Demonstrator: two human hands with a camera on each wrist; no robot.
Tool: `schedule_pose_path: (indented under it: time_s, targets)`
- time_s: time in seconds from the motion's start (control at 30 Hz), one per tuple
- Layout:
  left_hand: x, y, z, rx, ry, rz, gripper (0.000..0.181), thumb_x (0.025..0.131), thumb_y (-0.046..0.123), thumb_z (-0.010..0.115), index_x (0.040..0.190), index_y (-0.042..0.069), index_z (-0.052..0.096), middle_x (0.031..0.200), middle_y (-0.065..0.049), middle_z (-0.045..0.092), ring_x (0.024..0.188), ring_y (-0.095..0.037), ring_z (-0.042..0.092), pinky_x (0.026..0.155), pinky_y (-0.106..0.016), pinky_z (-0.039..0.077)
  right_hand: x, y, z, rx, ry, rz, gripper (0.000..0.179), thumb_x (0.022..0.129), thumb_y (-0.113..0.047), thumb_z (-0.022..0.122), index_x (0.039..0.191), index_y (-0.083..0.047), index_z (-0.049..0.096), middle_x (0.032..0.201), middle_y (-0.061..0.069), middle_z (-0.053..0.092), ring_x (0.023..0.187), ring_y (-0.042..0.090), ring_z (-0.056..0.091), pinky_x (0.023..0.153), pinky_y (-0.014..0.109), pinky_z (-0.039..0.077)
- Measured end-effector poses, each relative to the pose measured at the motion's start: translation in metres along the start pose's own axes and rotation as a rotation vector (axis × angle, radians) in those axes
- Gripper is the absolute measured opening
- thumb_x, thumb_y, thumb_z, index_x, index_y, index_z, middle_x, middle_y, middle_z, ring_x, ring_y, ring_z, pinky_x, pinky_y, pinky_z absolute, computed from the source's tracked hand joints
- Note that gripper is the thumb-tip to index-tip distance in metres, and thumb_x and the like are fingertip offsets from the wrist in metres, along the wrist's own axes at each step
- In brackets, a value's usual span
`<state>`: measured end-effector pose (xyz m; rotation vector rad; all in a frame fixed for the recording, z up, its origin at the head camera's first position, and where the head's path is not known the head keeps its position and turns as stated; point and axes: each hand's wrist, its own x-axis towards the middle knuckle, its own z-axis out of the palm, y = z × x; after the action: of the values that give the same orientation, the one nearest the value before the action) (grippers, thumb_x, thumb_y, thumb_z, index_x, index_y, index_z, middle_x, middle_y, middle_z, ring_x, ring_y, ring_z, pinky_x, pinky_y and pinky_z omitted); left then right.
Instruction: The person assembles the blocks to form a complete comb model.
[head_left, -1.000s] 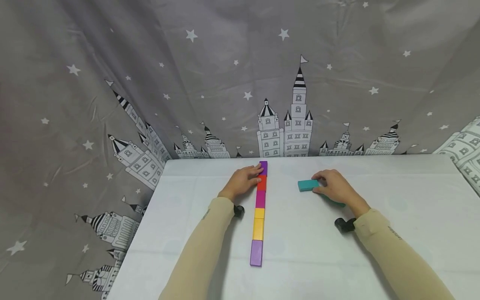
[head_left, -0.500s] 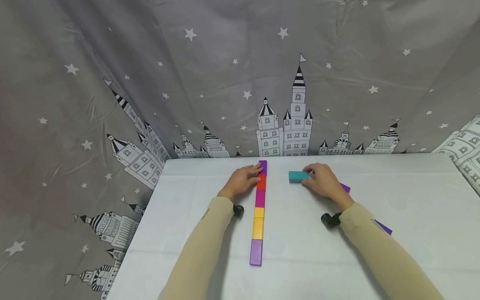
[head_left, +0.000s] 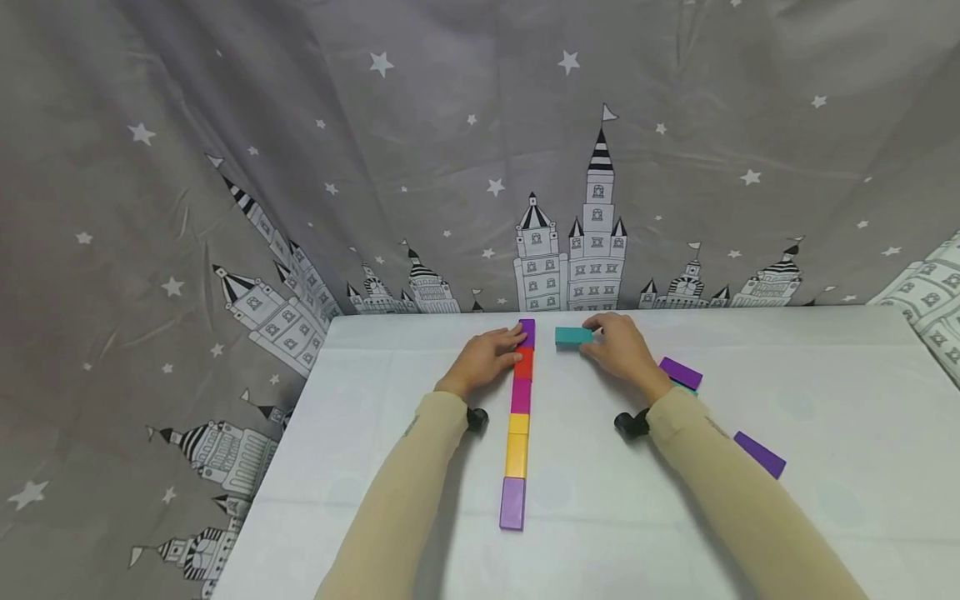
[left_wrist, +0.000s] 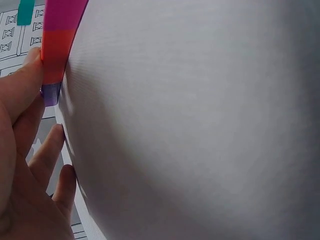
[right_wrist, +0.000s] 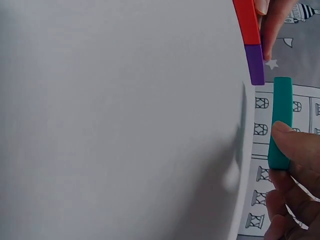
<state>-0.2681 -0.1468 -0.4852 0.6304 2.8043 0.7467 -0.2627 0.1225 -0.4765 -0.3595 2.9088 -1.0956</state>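
Observation:
A row of blocks runs from a dark purple block (head_left: 528, 332) at the far end through a red block (head_left: 523, 364), a magenta block (head_left: 521, 397) and yellow blocks (head_left: 517, 454) to a light purple block (head_left: 513, 503) nearest me. My left hand (head_left: 477, 364) rests against the row's far end from the left, fingertips at the dark purple block and thumb at the red one. Raised over the table near its back edge, a teal block (right_wrist: 282, 102) is pinched between thumb and fingers of my right hand (head_left: 621, 350), to the right of the row's far end.
At the right, a purple block (head_left: 681, 373) overlaps a mostly hidden teal piece (head_left: 685, 388). Another purple block (head_left: 760, 454) lies closer, beside the right sleeve. Behind the white table (head_left: 825, 367) hangs a grey curtain (head_left: 465, 100) printed with castles and stars.
The right hand has moved left and toward the back with the teal block, nearing the row and uncovering the purple blocks at right. The left hand stays in place.

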Motion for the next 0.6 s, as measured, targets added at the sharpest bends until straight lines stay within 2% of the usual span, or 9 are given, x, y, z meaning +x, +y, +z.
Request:
schedule_pose_path:
  time_s: [0.6]
  targets:
    - [0.003, 0.0, 0.002, -0.005, -0.003, -0.01, 0.049, 0.099, 0.028, 0.064, 0.146, 0.019, 0.054, 0.157, 0.006, 0.041, 0.145, -0.025, 0.038, 0.121, -0.045, 0.026, 0.028, -0.006, 0.019, 0.001, -0.013, 0.07, 0.039, 0.089, -0.015, 0.075, 0.122, 0.003, 0.066, 0.124, 0.02, 0.066, 0.121, 0.038, 0.055, 0.108, 0.05, 0.041]
